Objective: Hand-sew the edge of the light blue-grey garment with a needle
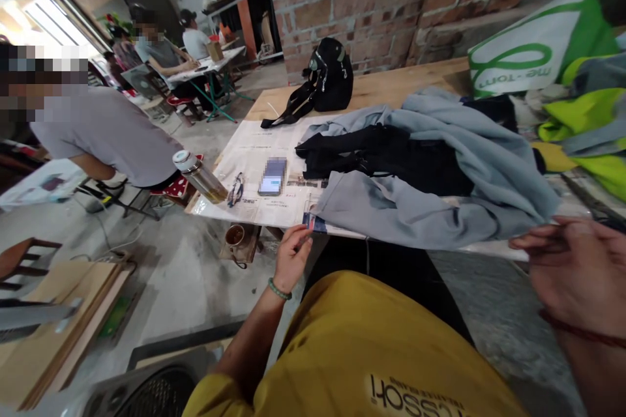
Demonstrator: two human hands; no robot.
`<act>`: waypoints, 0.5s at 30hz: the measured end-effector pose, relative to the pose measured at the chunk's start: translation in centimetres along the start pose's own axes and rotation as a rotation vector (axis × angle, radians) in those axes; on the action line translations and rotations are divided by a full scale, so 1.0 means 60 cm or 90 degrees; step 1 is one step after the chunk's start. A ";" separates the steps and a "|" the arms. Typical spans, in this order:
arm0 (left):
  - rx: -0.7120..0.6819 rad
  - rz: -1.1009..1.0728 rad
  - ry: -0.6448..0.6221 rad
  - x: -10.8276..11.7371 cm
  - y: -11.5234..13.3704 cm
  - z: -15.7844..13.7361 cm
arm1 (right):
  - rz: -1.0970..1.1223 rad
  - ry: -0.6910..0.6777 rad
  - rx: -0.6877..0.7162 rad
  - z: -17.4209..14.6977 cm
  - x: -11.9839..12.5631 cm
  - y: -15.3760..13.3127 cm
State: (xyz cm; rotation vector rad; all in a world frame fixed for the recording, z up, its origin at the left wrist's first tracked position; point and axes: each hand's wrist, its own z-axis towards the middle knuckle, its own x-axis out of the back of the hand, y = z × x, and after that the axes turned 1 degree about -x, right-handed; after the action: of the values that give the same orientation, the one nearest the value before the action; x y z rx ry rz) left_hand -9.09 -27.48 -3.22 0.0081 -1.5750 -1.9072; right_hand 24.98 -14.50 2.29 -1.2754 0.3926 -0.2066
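Right hand [581,267] and left hand [291,262] flank grey cloth [430,218]; whether fingers [295,234] clamp it, I cannot tell; I'd pull evenly.

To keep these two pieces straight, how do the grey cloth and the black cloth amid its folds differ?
The grey cloth spreads over more of the table, while the black cloth shows as a smaller bundle. The grey cloth reaches the near edge, close to the right hand; the black cloth lies farther in. Both are rumpled.
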 end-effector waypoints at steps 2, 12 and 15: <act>-0.032 -0.001 -0.010 -0.008 0.010 0.015 | 0.060 -0.013 -0.070 -0.014 -0.006 0.011; -0.298 0.043 -0.074 -0.139 0.091 0.186 | -0.054 -0.192 -0.102 -0.047 -0.062 0.047; -0.353 0.060 -0.061 -0.189 0.094 0.245 | -0.068 -0.218 -0.091 -0.018 -0.092 0.059</act>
State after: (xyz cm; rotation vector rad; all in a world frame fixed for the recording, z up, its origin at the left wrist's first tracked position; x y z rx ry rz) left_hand -3.40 -9.55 1.37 -0.3919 -1.0354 -2.2288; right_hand 19.25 -12.42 -0.43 -1.4445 0.0448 -0.0482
